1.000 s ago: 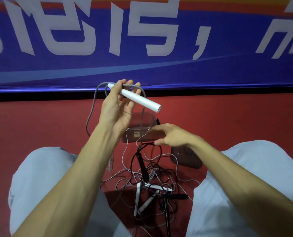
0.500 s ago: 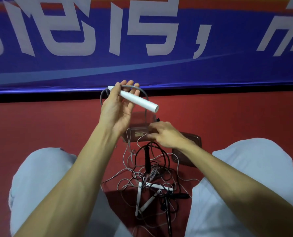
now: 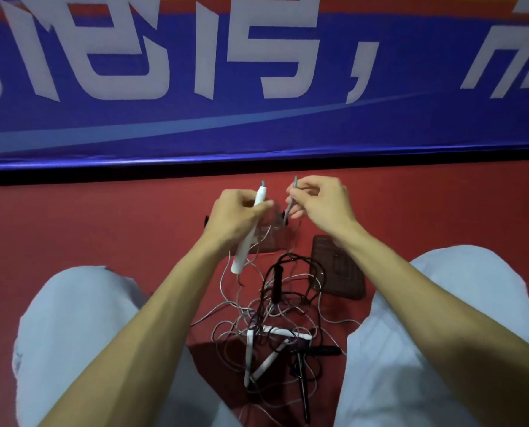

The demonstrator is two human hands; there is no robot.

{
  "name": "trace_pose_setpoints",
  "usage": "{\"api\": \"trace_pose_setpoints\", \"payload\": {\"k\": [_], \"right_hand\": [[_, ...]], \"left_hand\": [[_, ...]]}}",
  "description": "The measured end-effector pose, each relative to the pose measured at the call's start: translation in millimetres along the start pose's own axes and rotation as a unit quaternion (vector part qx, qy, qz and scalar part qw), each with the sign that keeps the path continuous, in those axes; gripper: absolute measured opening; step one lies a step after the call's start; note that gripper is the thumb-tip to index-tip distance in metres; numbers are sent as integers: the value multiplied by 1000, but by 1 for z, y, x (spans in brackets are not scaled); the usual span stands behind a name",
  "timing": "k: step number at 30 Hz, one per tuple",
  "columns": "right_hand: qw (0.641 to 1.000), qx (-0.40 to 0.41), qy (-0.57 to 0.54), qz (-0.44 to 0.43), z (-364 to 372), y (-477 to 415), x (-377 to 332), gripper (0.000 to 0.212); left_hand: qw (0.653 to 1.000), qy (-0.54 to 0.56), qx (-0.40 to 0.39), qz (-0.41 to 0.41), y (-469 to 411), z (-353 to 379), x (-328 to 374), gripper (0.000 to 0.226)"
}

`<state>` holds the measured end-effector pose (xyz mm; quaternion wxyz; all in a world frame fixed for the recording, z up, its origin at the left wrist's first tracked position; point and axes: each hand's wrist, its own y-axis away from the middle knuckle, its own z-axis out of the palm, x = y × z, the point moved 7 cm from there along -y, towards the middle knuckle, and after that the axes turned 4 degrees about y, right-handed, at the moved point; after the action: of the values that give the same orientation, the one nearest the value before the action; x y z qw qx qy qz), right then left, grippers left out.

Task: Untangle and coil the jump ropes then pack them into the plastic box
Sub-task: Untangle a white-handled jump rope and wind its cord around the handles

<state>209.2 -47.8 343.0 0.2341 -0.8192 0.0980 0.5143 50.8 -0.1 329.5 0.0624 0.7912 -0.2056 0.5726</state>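
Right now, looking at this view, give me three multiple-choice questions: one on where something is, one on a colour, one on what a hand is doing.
1. Where does the tangled pile of ropes lie?
A. On the red floor between the person's knees
B. Inside the plastic box
C. Draped over the blue banner

2. What colour is the handle in the left hand?
A. Black
B. White
C. Yellow

3. What is the right hand doing?
A. Resting flat on the floor
B. Pressing down the lid
C. Pinching a grey cord

Answers:
1 A: the tangle sits on the floor between the two knees.
2 B: the handle gripped in the left hand is white.
3 C: its fingers close on the grey cord, raised above the floor.
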Motion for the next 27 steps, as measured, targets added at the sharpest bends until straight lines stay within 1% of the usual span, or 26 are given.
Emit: {"api": "trace_pose_setpoints", "payload": {"k": [3,5,8,11,13,15,17,19,22,24,27], "right_hand": [[998,24,-49,-2,-3,-1,-4,17],[996,35,-84,12,-4,-2,-5,13],[990,38,-137,24,-3,0,-9,7],[983,38,-176,26,-6,0,-11,9],[984,25,-172,36,-8,0,-9,15],[990,-14,-125,61,-5,0,-2,22],[992,-78,-21,98,2,4,8,32],[976,-160,86,122,12,10,19,37],[940,-263,174,131,26,23,29,36],[926,-283,214,125,31,27,31,29],[933,-248,232,123,28,23,33,5]], "left_hand": [[999,-3,-44,18,5,12,6,20],[998,-4,-60,23,6,16,8,18],[996,-41,-72,32,6,19,6,17],[996,-72,-48,34,4,18,4,25],[997,-68,-22,33,4,14,3,29],[999,-19,1,27,5,10,4,27],[998,58,18,15,6,6,5,23],[988,154,26,-6,9,4,7,23],[965,258,16,-31,13,6,11,17],[960,277,6,-30,13,6,12,10],[961,275,3,-30,12,4,12,9]]}}
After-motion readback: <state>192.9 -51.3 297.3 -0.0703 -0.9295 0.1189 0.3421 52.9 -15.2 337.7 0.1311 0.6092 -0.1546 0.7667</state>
